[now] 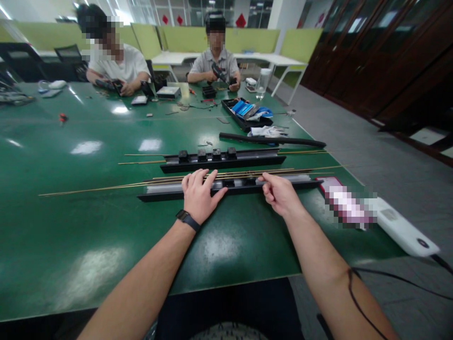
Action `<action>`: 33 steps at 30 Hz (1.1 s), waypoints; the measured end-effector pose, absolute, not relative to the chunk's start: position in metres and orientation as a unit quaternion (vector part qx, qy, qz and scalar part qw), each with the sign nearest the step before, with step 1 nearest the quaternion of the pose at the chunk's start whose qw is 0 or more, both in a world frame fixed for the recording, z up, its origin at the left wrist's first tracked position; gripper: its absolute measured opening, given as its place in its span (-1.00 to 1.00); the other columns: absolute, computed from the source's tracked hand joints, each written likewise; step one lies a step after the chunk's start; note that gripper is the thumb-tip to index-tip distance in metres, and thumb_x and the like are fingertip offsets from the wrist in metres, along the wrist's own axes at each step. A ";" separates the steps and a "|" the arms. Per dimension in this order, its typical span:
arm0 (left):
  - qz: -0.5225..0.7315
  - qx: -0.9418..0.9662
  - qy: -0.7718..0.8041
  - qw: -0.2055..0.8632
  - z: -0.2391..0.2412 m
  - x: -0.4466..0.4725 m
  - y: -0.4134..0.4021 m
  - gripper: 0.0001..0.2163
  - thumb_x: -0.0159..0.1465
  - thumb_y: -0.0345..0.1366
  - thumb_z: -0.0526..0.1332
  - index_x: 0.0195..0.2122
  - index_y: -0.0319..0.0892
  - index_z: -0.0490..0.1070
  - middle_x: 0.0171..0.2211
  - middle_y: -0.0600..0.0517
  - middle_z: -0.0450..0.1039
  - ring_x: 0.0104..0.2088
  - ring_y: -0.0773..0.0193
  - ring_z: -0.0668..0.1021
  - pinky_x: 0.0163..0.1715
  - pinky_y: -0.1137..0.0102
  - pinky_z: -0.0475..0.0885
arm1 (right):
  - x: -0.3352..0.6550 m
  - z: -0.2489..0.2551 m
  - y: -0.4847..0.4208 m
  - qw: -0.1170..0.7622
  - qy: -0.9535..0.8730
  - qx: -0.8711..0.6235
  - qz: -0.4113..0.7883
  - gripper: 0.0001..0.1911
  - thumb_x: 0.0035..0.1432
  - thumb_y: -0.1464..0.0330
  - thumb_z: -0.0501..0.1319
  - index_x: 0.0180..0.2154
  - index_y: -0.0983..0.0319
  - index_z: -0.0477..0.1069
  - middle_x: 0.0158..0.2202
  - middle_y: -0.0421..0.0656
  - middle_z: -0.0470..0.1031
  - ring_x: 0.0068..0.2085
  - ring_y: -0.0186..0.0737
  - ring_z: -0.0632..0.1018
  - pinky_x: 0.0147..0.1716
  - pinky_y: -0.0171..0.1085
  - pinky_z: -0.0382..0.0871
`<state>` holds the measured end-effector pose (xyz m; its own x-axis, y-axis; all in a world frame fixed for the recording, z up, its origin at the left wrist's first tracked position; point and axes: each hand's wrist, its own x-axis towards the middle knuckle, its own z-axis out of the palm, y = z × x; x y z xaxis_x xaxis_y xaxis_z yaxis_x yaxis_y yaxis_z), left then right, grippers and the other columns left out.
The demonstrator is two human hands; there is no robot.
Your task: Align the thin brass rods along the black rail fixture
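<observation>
A long black channel (170,194) with a pale inner face lies crosswise on the green table, with thin brass-coloured rods (116,187) running along its top and past its left end. Spread over the channel and rods is my left hand (198,194), open, its thumb along the near edge. My right hand (280,194) is closed, finger and thumb pinched at the rods right of the middle; its fingertips partly hide the grip. Between my hands, dark pieces sit inside the channel. Just behind lies a second black channel (222,165) holding several small black blocks (216,154).
A black strip (272,140), white gloves (267,131) and a black tray (238,119) with blue packets lie farther back. At right are a red-edged phone-like object (327,186) and a white device (403,226) with a cable. Two people sit across the table (88,236).
</observation>
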<state>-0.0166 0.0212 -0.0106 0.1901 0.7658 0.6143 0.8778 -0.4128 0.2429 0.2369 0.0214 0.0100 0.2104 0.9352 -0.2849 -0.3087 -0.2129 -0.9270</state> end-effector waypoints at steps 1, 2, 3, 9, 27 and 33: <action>-0.343 -0.768 -0.535 0.082 -0.011 -0.017 0.021 -0.52 0.33 0.05 0.26 0.19 -0.07 0.45 0.15 -0.15 0.47 0.23 -0.05 0.43 0.26 0.02 0.15 | 0.237 0.010 0.022 0.559 -0.285 -0.549 0.553 -0.79 0.17 0.26 0.32 -0.34 0.30 0.49 -0.72 -0.27 0.33 -0.78 -0.47 0.16 -0.84 -0.46 -0.14; -0.344 -0.767 -0.536 0.081 -0.011 -0.017 0.021 -0.52 0.33 0.05 0.26 0.19 -0.07 0.45 0.15 -0.15 0.47 0.23 -0.05 0.43 0.26 0.02 0.15 | 0.237 0.011 0.022 0.563 -0.276 -0.556 0.545 -0.79 0.18 0.26 0.30 -0.35 0.30 0.48 -0.72 -0.28 0.32 -0.78 -0.47 0.16 -0.84 -0.46 -0.14; -0.343 -0.767 -0.536 0.080 -0.011 -0.017 0.022 -0.52 0.33 0.04 0.27 0.19 -0.07 0.45 0.15 -0.15 0.47 0.23 -0.05 0.43 0.26 0.02 0.15 | 0.238 0.011 0.022 0.568 -0.265 -0.564 0.537 -0.80 0.19 0.27 0.28 -0.37 0.29 0.47 -0.73 -0.28 0.31 -0.78 -0.46 0.16 -0.84 -0.46 -0.13; -0.343 -0.767 -0.537 0.077 -0.011 -0.017 0.022 -0.52 0.33 0.05 0.27 0.19 -0.06 0.45 0.16 -0.15 0.47 0.23 -0.06 0.42 0.27 0.01 0.14 | 0.239 0.012 0.022 0.579 -0.260 -0.560 0.533 -0.82 0.19 0.30 0.28 -0.36 0.29 0.47 -0.73 -0.29 0.31 -0.78 -0.47 0.16 -0.84 -0.46 -0.13; -0.341 -0.766 -0.539 0.078 -0.012 -0.017 0.022 -0.52 0.33 0.05 0.26 0.20 -0.05 0.44 0.16 -0.15 0.46 0.24 -0.05 0.42 0.26 0.02 0.15 | 0.237 0.009 0.020 0.551 -0.304 -0.545 0.554 -0.74 0.16 0.21 0.35 -0.33 0.29 0.49 -0.72 -0.30 0.31 -0.78 -0.48 0.15 -0.83 -0.47 -0.13; -0.339 -0.767 -0.539 0.078 -0.010 -0.016 0.021 -0.52 0.33 0.05 0.26 0.19 -0.06 0.44 0.16 -0.16 0.47 0.23 -0.06 0.42 0.25 0.01 0.15 | 0.241 0.009 0.022 0.567 -0.277 -0.550 0.547 -0.78 0.18 0.24 0.33 -0.34 0.28 0.47 -0.72 -0.31 0.29 -0.78 -0.48 0.17 -0.83 -0.47 -0.11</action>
<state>-0.0160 0.0211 -0.0100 0.1893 0.7738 0.6045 0.8794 -0.4075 0.2463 0.2407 0.0216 0.0093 0.2488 0.9249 -0.2876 -0.3152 -0.2035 -0.9269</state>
